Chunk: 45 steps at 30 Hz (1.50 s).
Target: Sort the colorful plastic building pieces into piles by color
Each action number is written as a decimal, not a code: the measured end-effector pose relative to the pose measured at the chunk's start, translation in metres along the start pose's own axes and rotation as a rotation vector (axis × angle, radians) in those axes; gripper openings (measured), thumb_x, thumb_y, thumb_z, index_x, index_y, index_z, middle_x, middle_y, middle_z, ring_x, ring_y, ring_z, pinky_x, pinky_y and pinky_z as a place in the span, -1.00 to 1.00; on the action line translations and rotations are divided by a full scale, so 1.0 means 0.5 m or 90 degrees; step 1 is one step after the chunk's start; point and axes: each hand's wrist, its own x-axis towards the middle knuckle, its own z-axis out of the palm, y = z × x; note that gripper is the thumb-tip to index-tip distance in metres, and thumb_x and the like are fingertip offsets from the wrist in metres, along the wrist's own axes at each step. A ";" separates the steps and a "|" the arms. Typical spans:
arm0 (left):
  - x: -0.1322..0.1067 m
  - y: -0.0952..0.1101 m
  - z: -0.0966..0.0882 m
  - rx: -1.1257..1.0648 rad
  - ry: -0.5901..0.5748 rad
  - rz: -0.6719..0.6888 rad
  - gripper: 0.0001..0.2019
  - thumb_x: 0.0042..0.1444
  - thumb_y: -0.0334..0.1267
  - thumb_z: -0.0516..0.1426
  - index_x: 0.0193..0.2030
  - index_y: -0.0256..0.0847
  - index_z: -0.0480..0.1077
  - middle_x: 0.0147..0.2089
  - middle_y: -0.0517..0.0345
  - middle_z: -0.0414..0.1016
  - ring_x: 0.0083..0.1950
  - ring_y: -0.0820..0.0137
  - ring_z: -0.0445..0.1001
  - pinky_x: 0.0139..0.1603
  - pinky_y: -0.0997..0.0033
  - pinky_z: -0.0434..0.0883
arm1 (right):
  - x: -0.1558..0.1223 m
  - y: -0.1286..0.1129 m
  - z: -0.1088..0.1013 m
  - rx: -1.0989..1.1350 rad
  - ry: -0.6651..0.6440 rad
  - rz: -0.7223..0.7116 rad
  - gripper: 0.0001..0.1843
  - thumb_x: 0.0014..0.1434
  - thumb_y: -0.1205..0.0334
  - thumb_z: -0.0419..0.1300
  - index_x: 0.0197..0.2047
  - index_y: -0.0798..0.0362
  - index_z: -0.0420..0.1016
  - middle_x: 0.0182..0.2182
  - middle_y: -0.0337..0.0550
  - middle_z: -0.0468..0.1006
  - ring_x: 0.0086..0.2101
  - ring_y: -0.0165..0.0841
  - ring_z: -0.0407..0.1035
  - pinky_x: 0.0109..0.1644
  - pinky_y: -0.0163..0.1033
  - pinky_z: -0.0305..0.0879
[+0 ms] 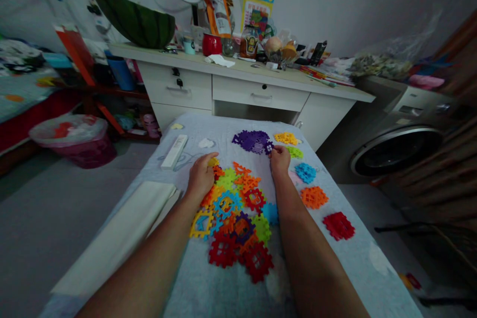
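A heap of mixed coloured plastic grid tiles (238, 223) lies between my forearms on a pale blue cloth-covered table (208, 283). My left hand (201, 176) is curled at the heap's far left, fingers closed on a yellow tile (213, 162). My right hand (279, 159) pinches a purple tile (268, 148) at the edge of a purple pile (251, 140). Sorted piles sit around it: yellow (286, 138), green (295, 152), blue (305, 172), orange (314, 197), red (338, 225).
A white remote (174, 151) and a folded cream cloth (122, 233) lie on the table's left. Beyond stands a cluttered white desk (246, 84) with half a watermelon (136, 22). A washing machine (402, 134) is at right, a pink bin (74, 139) at left.
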 end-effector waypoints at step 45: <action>-0.009 0.024 -0.008 -0.118 0.022 -0.045 -0.79 -0.01 -0.38 -0.06 -0.57 -0.14 0.31 0.06 0.14 0.54 0.09 0.25 0.48 0.21 0.14 0.35 | -0.022 -0.045 0.006 -0.055 -0.143 -0.096 -0.69 0.00 0.28 0.10 -0.18 0.08 0.53 -0.24 -0.05 0.60 -0.27 -0.26 0.44 -0.04 -0.15 0.37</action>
